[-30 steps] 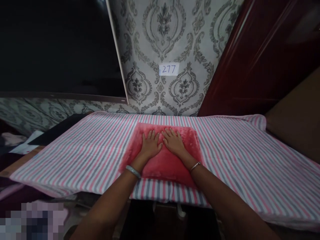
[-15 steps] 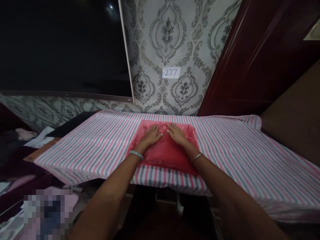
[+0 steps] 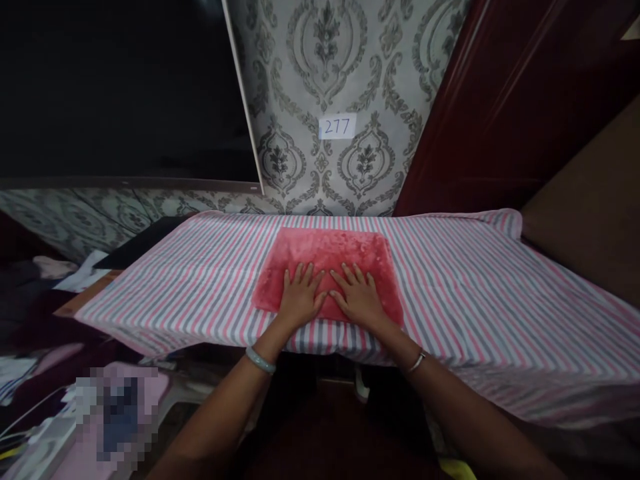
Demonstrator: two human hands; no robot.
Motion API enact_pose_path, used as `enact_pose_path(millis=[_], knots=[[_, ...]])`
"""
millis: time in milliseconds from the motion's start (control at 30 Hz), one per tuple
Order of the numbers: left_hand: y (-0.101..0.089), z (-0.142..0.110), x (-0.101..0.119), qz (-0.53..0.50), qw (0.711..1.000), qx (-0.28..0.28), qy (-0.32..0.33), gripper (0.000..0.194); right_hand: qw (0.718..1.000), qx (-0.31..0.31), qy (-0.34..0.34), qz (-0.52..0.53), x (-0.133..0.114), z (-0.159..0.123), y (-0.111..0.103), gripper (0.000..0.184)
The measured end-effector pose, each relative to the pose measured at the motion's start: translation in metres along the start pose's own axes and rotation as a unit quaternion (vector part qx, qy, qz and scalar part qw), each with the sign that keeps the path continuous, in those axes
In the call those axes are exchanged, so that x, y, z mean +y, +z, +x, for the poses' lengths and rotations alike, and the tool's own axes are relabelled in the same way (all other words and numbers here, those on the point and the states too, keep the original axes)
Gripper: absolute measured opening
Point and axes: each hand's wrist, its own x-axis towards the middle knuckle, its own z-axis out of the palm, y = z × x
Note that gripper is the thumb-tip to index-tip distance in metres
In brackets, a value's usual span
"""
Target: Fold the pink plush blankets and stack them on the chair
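Observation:
A red plush cloth [image 3: 330, 250], roughly rectangular like a folded piece or a cushion cover, lies flat in front of me. Both palms rest on its near half. My left hand [image 3: 301, 293] has its fingers spread on the cloth, with a pale bangle on the wrist. Beside it, my right hand [image 3: 357, 293] also lies flat with fingers apart, a thin bracelet on that wrist. The two thumbs nearly meet. Under the cloth is a pink, grey and white striped tablecloth [image 3: 465, 287].
A large dark television [image 3: 120, 93] hangs at the left. Patterned wallpaper with a paper label reading 277 [image 3: 337, 126] is straight ahead. A dark red door or panel [image 3: 490, 120] stands to the right. At lower left sits a pink surface [image 3: 65, 460], partly pixelated.
Both hands have slid toward me, from the far half of the red cloth to its near half. The cloth's near edge now lies flatter, and the view has tilted slightly.

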Motion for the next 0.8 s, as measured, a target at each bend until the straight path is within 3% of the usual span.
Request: enact_pose_path(millis=[400, 633, 800], knots=[[0.010, 0.001, -0.004, -0.007, 1.000, 0.015, 0.007, 0.057, 1.000, 0.016, 0.009, 0.010, 0.002, 0.000, 0.012, 0.054], [0.006, 0.004, -0.004, 0.005, 1.000, 0.019, 0.006, 0.056, 1.000, 0.020, -0.005, 0.023, 0.003, -0.001, 0.006, 0.057], [-0.008, 0.006, -0.007, -0.028, 0.999, -0.019, 0.010, 0.056, 0.998, -0.010, -0.024, 0.049, 0.015, -0.004, -0.005, 0.055]])
